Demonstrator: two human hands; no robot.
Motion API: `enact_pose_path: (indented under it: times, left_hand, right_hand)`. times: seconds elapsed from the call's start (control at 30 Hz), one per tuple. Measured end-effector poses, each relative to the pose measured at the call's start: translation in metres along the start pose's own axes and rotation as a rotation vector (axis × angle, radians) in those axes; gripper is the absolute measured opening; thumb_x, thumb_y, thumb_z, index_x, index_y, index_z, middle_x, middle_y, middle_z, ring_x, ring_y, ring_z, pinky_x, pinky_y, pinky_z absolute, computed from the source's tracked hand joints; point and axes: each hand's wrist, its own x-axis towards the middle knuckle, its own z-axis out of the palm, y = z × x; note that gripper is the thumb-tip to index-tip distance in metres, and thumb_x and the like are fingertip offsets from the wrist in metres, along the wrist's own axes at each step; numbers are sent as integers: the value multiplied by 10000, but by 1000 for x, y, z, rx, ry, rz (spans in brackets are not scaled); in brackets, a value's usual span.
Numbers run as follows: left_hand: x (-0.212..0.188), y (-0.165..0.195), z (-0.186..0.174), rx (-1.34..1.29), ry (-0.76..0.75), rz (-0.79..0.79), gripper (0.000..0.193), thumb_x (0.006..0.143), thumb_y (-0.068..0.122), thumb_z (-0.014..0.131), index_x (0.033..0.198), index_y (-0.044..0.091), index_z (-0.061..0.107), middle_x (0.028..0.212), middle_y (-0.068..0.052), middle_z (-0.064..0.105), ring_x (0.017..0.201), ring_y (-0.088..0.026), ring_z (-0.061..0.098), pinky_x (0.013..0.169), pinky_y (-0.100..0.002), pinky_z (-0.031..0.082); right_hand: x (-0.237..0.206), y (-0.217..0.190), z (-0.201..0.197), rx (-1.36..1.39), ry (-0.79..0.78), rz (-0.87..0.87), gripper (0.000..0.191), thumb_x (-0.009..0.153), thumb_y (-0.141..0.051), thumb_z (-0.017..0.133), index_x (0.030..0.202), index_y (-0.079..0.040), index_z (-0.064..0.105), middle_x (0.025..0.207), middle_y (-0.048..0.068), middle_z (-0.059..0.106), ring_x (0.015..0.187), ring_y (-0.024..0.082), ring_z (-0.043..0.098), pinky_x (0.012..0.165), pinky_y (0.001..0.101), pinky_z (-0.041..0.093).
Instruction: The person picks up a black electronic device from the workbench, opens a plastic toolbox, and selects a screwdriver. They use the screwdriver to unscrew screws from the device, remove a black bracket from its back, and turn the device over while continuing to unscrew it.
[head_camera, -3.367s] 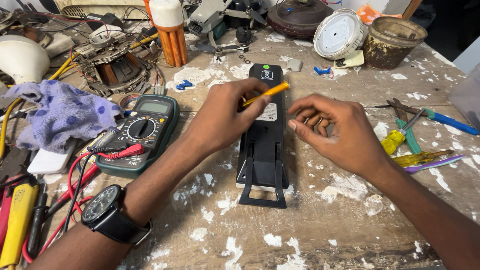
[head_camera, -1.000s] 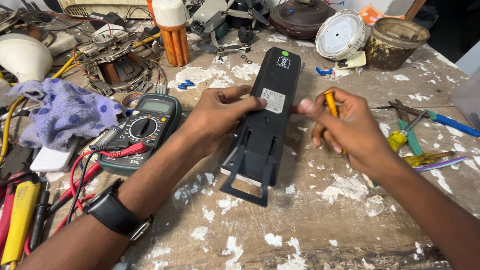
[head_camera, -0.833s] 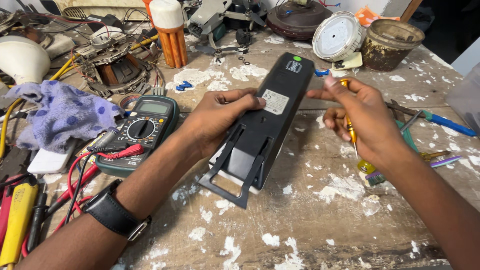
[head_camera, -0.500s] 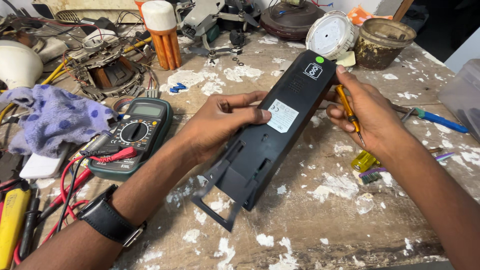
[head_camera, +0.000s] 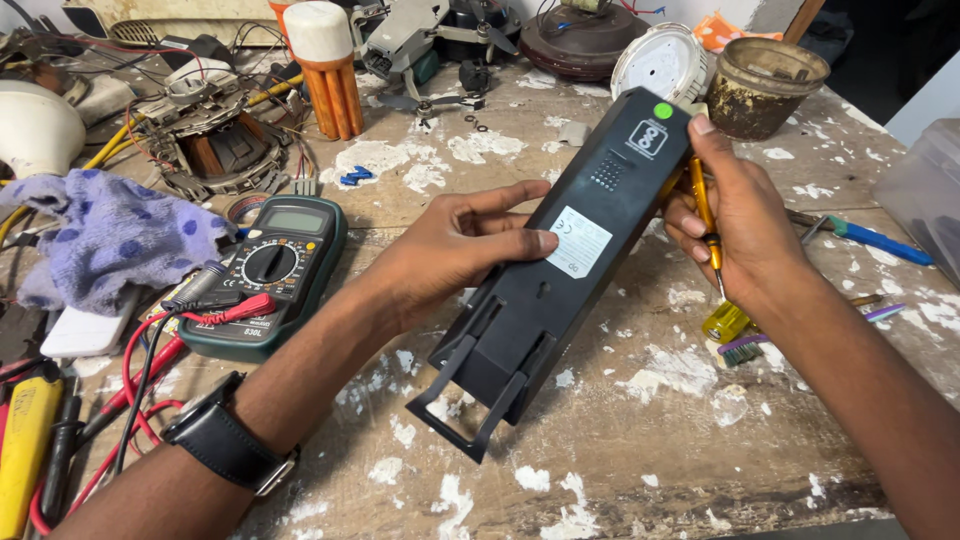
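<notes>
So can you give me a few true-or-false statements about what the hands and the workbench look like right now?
1. Both hands hold the long black device. True.
2. The right hand also grips a yellow-handled screwdriver. True.
3. The green multimeter lies to the right of the device. False: it lies to its left, beside the left hand.
4. The left wrist is bare. False: it wears a black watch.
5. A blue cloth lies at the left of the bench. True.
</notes>
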Motion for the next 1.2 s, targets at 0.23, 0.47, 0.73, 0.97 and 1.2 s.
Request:
enact_pose_path:
  times: [0.23,0.47,0.73,0.97,1.2]
  left_hand:
    - [-4,5,-2,196,10,3,1061,644,482,831,1550,82,451,1157,-215,771,1072,-278,760,983,-423,589]
    - [-13,10,-9,390,-176,-95,1296,570,517,847,1642,222,180,1270,-268,705,1201,-339,692,1058,-455,504]
    - [-13,9,-4,509,-244,21,1264,651,518,842,1670,203,163,1519,-248,507,1390,-363,529,1146,-473,411]
    - [-18,13,-3,411,-324,-13,1271,642,532,825,1660,242,123,1605,-209,391,1492,-359,368,1144,-564,344]
    - [-15,14,-8,429,-250,74,1214,635,567,822,1655,219,261,1556,-249,506,1451,-407,467,1147,-558,405]
  right_hand:
    - [2,8,-5,59,-3,-153,432,1104,-496,484,1120,-76,582,931,27,646,532,35,424,382,195,346]
    - [9,15,-18,122,56,-234,460,1122,-537,478,1154,-88,569,973,8,646,574,27,442,416,208,364]
    - [19,26,-35,236,67,-307,519,1122,-595,449,1210,-97,564,950,-21,614,586,21,421,452,219,375]
    - [23,33,-47,292,39,-331,581,1135,-634,473,1222,-70,579,1005,-12,611,657,33,425,505,229,371]
    - [27,32,-49,445,-70,-274,515,1183,-579,422,1264,-92,569,972,-5,578,730,81,448,548,243,368]
